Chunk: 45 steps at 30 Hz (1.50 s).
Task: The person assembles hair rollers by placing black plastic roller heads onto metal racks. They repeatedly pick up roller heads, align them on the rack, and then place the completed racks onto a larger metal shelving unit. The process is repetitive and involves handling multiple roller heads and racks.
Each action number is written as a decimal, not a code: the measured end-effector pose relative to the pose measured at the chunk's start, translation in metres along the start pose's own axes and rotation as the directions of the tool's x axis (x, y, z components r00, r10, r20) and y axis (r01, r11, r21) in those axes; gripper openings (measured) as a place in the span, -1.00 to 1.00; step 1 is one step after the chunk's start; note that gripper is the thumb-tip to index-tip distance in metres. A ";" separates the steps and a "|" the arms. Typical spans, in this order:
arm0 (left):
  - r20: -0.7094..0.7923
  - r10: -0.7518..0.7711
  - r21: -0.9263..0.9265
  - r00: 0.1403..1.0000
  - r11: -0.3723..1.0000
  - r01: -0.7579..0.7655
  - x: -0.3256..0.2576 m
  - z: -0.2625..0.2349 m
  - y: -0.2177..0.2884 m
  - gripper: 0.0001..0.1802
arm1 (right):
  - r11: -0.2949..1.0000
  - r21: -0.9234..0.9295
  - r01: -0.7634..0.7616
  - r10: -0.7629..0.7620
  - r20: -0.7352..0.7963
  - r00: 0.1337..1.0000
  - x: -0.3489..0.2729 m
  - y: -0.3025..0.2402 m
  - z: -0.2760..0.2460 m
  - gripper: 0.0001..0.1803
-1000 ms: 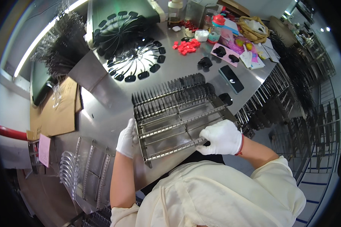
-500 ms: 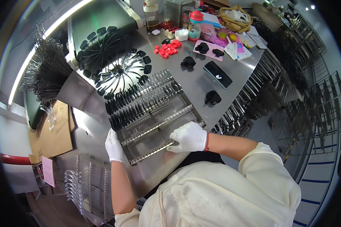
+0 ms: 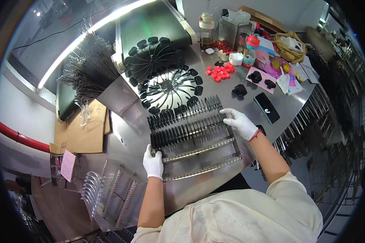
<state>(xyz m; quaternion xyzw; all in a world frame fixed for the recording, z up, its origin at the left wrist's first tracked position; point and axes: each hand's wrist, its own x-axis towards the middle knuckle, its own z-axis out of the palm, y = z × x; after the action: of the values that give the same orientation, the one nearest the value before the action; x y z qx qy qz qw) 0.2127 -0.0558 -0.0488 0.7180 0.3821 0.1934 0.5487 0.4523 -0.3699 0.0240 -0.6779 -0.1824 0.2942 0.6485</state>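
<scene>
A metal rack (image 3: 198,151) with slotted rails lies on the steel table. Two rows of thin dark blades (image 3: 170,136) stand upright in its far rails, close together, while the two near rails hold none. My left hand (image 3: 153,164), white-gloved, grips the rack's left side, with the thumb on top. White-gloved too, my right hand (image 3: 240,123) holds the rack's right end beside the last blades, its fingertips curled over the frame. Beyond the rack, black wire-spoked wheels with flat pads (image 3: 169,84) lie on a bright panel, and similar ones lie on the green conveyor belt (image 3: 154,24).
A phone (image 3: 267,108) and black clip-like pieces (image 3: 239,90) lie to the right. Red blocks (image 3: 220,73), bottles (image 3: 206,30) and bags stand at the back. Thin wire rods (image 3: 89,65) bunch at the left. Another slotted rack (image 3: 118,193) with clear curved pieces is at the lower left.
My right hand has moved from the near rail up to the rack's right end. The rack has turned slightly clockwise. My left hand stays at its left side; the view has shifted.
</scene>
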 end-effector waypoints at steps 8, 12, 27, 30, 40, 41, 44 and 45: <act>-0.099 0.055 0.059 0.994 0.997 -0.050 -0.003 -0.003 0.002 -0.37 | 0.988 0.151 -0.025 0.040 -0.100 0.994 -0.003 0.005 0.001 -0.72; -0.027 0.077 0.082 0.997 0.994 -0.074 -0.009 0.002 0.035 -0.43 | 0.967 0.051 -0.250 0.255 -0.131 0.958 0.035 -0.012 -0.004 -0.74; 0.002 0.058 0.005 0.998 0.998 -0.058 -0.004 0.000 0.021 -0.53 | 0.406 -0.900 -0.160 0.005 -0.173 0.985 -0.088 -0.054 -0.111 -0.36; -0.013 0.084 -0.002 0.996 0.996 -0.084 -0.005 0.003 0.026 -0.53 | 0.346 -0.922 -0.173 -0.079 -0.212 0.974 -0.096 -0.012 -0.084 -0.27; -0.232 0.349 0.139 0.908 0.936 -0.324 -0.076 -0.006 0.085 -0.47 | 0.363 -0.882 -0.299 -0.280 -0.409 0.868 -0.072 0.028 -0.052 -0.81; -0.197 0.368 0.069 0.909 0.930 -0.361 -0.088 0.000 0.098 -0.49 | 0.398 -0.890 -0.224 -0.285 -0.352 0.892 -0.079 0.011 -0.047 -0.77; 0.569 -0.027 -0.439 0.822 0.836 0.331 -0.099 0.028 0.095 -0.41 | 0.646 -0.712 0.274 -0.475 -0.095 0.875 -0.098 -0.037 0.007 -0.67; 0.810 0.012 -0.477 0.587 0.596 0.646 -0.095 0.041 0.068 -0.24 | 0.622 -0.666 0.412 -0.540 0.016 0.841 -0.104 -0.048 0.031 -0.64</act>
<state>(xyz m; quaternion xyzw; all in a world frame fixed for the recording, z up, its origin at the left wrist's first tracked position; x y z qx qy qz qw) 0.2037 -0.1614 0.0147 0.3524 0.1446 -0.0950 0.9197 0.3597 -0.4066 0.0884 -0.8094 -0.3844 -0.0349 0.4425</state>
